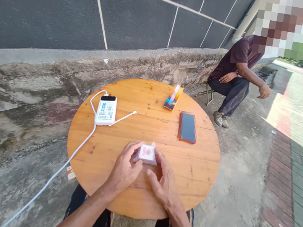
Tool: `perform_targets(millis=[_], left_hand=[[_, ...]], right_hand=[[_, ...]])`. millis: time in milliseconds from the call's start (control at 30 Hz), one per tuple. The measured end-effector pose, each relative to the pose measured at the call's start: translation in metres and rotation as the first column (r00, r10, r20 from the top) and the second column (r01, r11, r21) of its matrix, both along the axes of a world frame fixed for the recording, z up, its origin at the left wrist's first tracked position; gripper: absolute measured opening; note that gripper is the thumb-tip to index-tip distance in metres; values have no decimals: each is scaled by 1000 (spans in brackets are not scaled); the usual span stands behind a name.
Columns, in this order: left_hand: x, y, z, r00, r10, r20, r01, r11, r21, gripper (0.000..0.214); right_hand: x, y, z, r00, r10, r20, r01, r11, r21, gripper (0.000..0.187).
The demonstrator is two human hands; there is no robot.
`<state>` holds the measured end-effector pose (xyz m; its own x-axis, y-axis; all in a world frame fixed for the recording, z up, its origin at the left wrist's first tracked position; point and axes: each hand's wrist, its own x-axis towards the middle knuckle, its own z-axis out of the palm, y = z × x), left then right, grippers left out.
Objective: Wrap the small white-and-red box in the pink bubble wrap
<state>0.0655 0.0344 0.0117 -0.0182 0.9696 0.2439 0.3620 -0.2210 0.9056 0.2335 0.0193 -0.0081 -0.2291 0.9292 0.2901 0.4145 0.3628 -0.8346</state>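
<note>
Gripping a small white card deck near the surface's front edge | left hand and right hand clamp its sides | risk: cards could spill if squeezed unevenly; the cable trailing over the left edge could snag.

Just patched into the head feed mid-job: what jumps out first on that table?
Both hands meet at the near middle of the round wooden table: the left hand and right hand hold a small deck of cards between them. A white power bank with its white cable lies at the left, a dark phone at the right. Beyond the table, another person sits by the wall.
</note>
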Motion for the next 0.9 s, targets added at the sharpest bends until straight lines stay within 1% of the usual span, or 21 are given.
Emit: perform_targets(millis=[133,367,433,500,533,567,600,633,700,733,800,900], left_hand=[[0,0,-2,1000,16,-12,-15,1000,15,50],[1,-2,-6,1000,16,-14,-15,999,42,50],[-1,-3,-6,999,16,33,-18,999,46,54],[-3,-5,-7,989,27,147,-29,999,14,61],[-4,-4,-6,970,47,240,-44,999,-17,62],[-5,-3,-6,933,83,351,-67,996,-56,61],[-6,-2,-6,875,128,466,-94,991,-97,57],[-7,0,-5,802,176,571,-120,984,-134,54],[-8,3,-3,651,247,718,-159,969,-189,47],[-9,5,-1,595,261,760,-166,965,-202,44],[-9,6,2,527,264,808,-162,964,-209,41],[-8,6,5,488,263,832,-146,965,-219,40]], right_hand=[[0,0,-1,999,21,-40,-20,1000,18,61],[-4,-2,1,994,-10,-110,12,1000,14,59],[-3,-5,2,990,-72,-122,72,997,-3,59],[-3,-6,3,973,-168,-157,157,984,-80,58],[-2,-6,2,959,-215,-185,193,972,-130,55],[-1,-5,2,942,-254,-218,217,960,-179,53],[-1,-5,1,925,-282,-253,230,949,-216,51],[0,-4,1,909,-303,-286,239,941,-238,50],[1,-2,-1,882,-332,-334,254,933,-257,51],[1,-2,-2,872,-344,-347,259,928,-269,52],[1,-1,-1,856,-370,-361,269,915,-301,54],[1,-1,5,830,-402,-387,263,894,-363,55]])
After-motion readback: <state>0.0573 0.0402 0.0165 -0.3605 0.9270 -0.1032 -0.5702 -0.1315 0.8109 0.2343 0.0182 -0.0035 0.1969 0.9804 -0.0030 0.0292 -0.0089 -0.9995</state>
